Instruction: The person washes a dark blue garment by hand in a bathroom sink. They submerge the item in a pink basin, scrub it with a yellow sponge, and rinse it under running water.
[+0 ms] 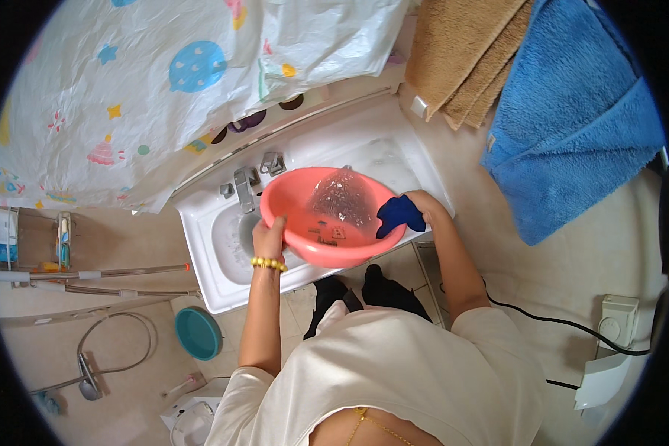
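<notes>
A pink plastic basin (334,251) is held over the white washbasin counter (206,290), to the right of the metal faucet (244,189). My left hand (269,238) grips its left rim, thumb on the inside. At the right rim, my right hand (423,205) holds a dark blue cloth (398,216), which hangs over the edge into the basin. Whether those fingers also grip the rim cannot be seen. A greyish, glittering patch, apparently water, lies at the basin's far side. Dark printed marks show on its inner surface. Part of the sink bowl (228,251) is visible at left.
A patterned plastic sheet (145,100) hangs above the counter. Brown towels (463,61) and a blue towel (568,122) hang at right. A teal tub (198,333) stands on the floor, with a shower head (89,387) at lower left. A black cable (557,320) runs along the right.
</notes>
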A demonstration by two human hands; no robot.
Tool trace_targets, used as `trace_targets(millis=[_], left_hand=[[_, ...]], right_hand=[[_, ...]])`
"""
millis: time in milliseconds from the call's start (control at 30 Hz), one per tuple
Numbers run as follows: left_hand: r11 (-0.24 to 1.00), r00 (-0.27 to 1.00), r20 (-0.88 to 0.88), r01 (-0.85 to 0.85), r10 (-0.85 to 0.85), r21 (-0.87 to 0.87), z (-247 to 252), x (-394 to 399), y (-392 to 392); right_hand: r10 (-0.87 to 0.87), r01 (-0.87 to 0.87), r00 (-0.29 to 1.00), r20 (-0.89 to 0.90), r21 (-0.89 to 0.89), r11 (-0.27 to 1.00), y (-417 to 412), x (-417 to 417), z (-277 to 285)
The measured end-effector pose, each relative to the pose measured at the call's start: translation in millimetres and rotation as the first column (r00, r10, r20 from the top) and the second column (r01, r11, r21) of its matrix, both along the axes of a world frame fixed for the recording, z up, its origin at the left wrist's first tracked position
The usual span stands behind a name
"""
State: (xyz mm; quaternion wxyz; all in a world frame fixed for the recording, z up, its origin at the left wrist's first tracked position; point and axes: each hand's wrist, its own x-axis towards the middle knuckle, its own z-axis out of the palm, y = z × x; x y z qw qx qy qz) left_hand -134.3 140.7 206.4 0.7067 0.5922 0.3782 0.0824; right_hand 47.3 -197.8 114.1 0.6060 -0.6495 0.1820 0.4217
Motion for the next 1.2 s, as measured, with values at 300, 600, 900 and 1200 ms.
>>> trace_targets(millis=[300, 600, 900, 1200], left_hand=[[0.81, 0.937, -0.249, 0.34, -0.246, 0.478, 60.6, 133.9, -15.9], [0.57, 0.88, -0.398, 0.472, -0.258, 0.673, 68.9, 194.2, -45.2], [0.372, 0.879, -0.4, 0.472, -0.258, 0.799, 110.8, 184.4, -110.2], [0.387, 0.915, -0.311, 0.393, -0.258, 0.834, 117.2, 129.6, -121.4]], right_hand=[[0.117, -0.037, 0.98, -0.158, 0.434, 0.9, -13.2, 3.9, -9.7], [0.086, 0.157, 0.938, -0.336, 0.632, 0.759, -21.7, -8.0, -57.1], [0.158, 0.207, 0.89, -0.427, 0.687, 0.696, -23.2, -28.8, -122.7], [0.016, 0.278, 0.853, -0.521, 0.48, 0.832, 4.7, -72.9, -119.0]])
